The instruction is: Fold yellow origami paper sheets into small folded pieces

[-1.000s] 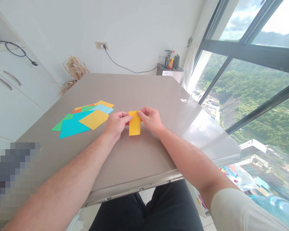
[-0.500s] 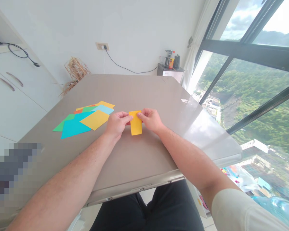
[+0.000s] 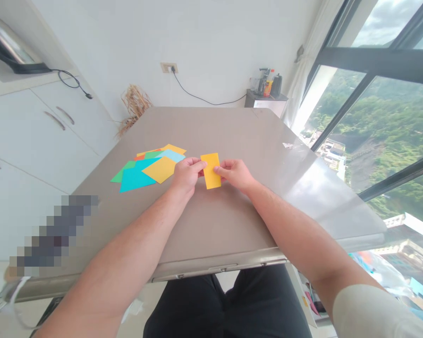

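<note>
— Beige table (image 3: pixel 232 225) by the big window: what's sitting on it?
— Coloured sheets (image 3: pixel 137 177) are lying at left. Beside them, left hand (image 3: pixel 185 173) and right hand (image 3: pixel 237 173) are each pinching a side of the folded yellow paper (image 3: pixel 211 171), mid-table.

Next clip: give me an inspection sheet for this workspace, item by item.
Surface: beige table, glossy, bare near the front edge.
Job's things: yellow paper strip, pinched between both hands.
Clutter: coloured sheets fanned out left of the hands.
Grippers: left hand and right hand each grip one long edge.
Cables: black wall cable from the socket; another cable on the white cabinet.
Surroundings: large window at right; dried grass and small stand behind the table.
</note>
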Motion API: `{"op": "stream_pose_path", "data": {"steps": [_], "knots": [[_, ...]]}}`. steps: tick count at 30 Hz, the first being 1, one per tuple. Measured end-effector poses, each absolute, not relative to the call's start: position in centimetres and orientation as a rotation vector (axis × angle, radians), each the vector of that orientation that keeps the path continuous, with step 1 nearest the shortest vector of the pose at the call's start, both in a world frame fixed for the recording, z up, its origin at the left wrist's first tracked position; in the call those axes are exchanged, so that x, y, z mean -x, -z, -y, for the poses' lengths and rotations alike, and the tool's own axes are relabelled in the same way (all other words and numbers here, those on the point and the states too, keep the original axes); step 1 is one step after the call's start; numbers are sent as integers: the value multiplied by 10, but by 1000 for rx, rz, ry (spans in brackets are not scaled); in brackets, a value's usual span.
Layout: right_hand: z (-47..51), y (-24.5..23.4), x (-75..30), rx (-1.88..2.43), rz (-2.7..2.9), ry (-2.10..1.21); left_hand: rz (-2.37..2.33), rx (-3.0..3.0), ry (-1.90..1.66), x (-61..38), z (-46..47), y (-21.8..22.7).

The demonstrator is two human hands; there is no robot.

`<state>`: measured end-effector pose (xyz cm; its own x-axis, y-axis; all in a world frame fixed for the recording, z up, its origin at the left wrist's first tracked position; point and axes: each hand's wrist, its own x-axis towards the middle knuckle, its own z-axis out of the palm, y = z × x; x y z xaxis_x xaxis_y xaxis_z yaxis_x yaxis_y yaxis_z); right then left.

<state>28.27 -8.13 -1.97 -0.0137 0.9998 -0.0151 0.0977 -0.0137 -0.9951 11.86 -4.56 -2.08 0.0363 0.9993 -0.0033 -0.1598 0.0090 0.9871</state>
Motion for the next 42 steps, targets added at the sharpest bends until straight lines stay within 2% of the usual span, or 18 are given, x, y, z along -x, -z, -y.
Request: {"op": "stream_pose_path", "data": {"steps": [5, 10, 19, 24, 29, 36, 42], "knots": [[81, 21, -282, 1365, 1310, -1092, -1052, -1052, -1300, -119, 45, 22], [86, 15, -280, 1359, 1317, -1200, -1045, -981, -1346, -116, 42, 24], [87, 14, -281, 1448, 1393, -1178, -1077, -889, -1414, -117, 41, 25], [85, 14, -281, 1592, 1484, -1069, -1078, -846, -1454, -118, 41, 26], [84, 16, -283, 1681, 1621, -950, -1046, -822, -1406, -120, 43, 26], [78, 19, -284, 1453, 1425, -949, -948, -834, -1294, -119, 43, 30], [79, 10, -298, 1580, 1606, -1052, -1037, -1188, -1129, -103, 39, 18]]}}
